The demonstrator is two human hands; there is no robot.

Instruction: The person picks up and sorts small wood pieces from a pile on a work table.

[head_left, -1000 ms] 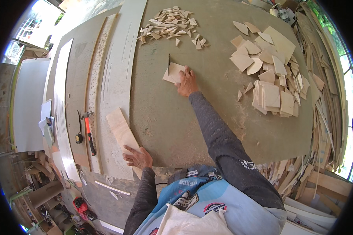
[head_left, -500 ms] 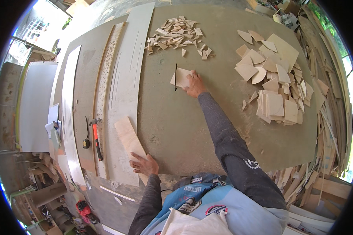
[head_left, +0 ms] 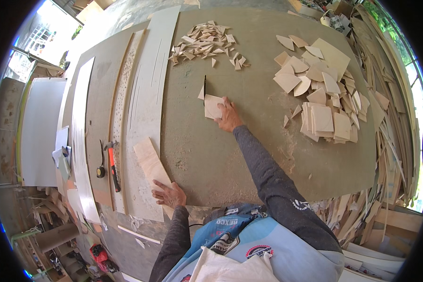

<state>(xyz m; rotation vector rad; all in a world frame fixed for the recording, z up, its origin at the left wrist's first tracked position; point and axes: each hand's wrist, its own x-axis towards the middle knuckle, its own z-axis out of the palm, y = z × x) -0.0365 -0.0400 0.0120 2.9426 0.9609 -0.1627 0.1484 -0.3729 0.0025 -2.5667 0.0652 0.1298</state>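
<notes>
My right hand (head_left: 229,115) grips the right side of a small square plywood piece (head_left: 212,106), which has a faint curved line on it. The piece lies flat on the brown worktable (head_left: 207,164) with its left edge beside a thin dark blade (head_left: 205,84) standing up from the surface. Left of the blade sits a small triangular offcut (head_left: 201,93). My left hand (head_left: 169,195) lies with fingers spread on a long plywood strip (head_left: 150,159) near the table's front edge. Part of the strip is hidden under that hand.
Triangular offcuts (head_left: 204,40) are heaped at the far side. Plywood squares (head_left: 322,118) and rounded pieces (head_left: 286,82) pile up on the right. On the left lie a hammer (head_left: 113,164), a tape measure (head_left: 100,172) and long boards (head_left: 148,89). Timber scraps (head_left: 390,94) stand beyond the right edge.
My right hand has moved the plywood piece nearer to me and turned it; a triangular offcut now lies separate left of the blade. My left hand stays on the strip. The view has shifted slightly.
</notes>
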